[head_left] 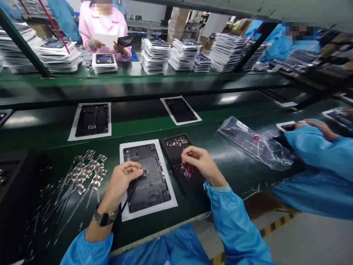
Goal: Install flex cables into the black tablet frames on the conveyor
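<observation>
My left hand [121,184] pinches a small circuit board with a long flex cable [143,170] over a black tablet back frame [146,176] that lies on a white sheet [168,201]. My right hand [200,162] is closed in a pinch above a black tray [179,154], right over a small heap of tiny red parts [188,171]. What its fingertips hold is too small to see. A watch sits on my left wrist.
Several flex-cable boards [88,169] are spread out left of the frame. Two more frames on white sheets [92,119] [180,109] lie on the green belt. A clear plastic bag [256,143] and a co-worker's blue sleeve [317,147] are at right. Stacked trays [182,53] stand behind.
</observation>
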The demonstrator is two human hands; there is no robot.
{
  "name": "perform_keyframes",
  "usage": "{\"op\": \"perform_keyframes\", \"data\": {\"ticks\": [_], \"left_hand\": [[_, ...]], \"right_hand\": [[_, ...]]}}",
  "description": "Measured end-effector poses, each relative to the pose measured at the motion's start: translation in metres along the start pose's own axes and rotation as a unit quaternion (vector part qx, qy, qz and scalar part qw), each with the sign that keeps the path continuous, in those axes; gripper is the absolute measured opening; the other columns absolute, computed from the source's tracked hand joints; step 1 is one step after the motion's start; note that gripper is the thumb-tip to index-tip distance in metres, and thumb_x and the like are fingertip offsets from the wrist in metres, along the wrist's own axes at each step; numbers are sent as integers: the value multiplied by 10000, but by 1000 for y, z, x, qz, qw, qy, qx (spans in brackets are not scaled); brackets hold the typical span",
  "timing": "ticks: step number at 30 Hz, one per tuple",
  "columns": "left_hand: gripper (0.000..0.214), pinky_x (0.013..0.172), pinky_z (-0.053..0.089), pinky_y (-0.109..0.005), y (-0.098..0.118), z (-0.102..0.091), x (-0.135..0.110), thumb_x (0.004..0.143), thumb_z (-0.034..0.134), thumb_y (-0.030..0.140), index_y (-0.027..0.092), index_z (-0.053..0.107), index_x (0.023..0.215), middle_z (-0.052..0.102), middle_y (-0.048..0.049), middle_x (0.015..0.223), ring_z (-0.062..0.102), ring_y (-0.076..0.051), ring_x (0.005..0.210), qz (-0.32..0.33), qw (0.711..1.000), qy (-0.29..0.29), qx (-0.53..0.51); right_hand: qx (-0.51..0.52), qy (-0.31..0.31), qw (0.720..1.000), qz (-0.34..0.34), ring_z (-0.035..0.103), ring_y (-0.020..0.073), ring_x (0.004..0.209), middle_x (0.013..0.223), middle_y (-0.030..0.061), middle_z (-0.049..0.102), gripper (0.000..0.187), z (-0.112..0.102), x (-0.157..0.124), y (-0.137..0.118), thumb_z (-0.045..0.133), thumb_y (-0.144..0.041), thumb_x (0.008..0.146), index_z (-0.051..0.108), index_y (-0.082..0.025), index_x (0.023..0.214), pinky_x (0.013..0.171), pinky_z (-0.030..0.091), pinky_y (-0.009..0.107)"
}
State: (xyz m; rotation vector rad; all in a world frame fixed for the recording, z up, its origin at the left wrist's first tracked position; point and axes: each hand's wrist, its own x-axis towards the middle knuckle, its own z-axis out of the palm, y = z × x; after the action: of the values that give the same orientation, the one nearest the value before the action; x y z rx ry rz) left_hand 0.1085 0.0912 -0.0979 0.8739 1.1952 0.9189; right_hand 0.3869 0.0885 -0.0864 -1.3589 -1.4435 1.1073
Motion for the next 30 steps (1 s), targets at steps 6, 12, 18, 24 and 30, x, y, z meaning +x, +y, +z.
{"op": "perform_keyframes", "data": {"ticks": [6,12,18,24,30], "left_hand": [[255,552,476,-252,-1,3,2,567,816,263,152,665,740,648,-18,609,596,-137,556,-12,999,-6,-32],[253,563,498,-259,-4,2,4,609,806,268,154,645,768,651,-14,595,629,-154,568,-3,1000,-10,-6],[252,573,511,-253,-9,3,4,627,803,260,140,652,788,644,-3,578,623,-144,557,-2,999,-26,24],[230,579,506,-240,-9,4,5,631,790,228,130,654,789,651,-1,575,617,-130,547,1,999,-28,32],[213,589,506,-236,-8,4,4,641,781,216,126,657,789,658,-7,580,621,-129,555,-4,998,-32,47]], "right_hand": [[-43,-212,976,13,486,122,587,612,-23,544,210,60,14,-4,650,-369,841,651,-169,778,597,393,265],[-19,-230,973,33,440,111,576,596,-35,492,198,81,15,1,632,-351,829,634,-162,772,567,360,248],[-6,-226,973,36,479,116,614,640,-16,540,177,83,13,1,639,-328,809,631,-159,758,596,397,243],[5,-221,974,56,466,108,592,620,-22,529,180,85,12,4,639,-327,784,633,-151,744,581,387,241],[8,-219,973,78,459,103,571,595,-28,528,185,86,12,6,651,-330,754,632,-150,719,563,379,238]]}}
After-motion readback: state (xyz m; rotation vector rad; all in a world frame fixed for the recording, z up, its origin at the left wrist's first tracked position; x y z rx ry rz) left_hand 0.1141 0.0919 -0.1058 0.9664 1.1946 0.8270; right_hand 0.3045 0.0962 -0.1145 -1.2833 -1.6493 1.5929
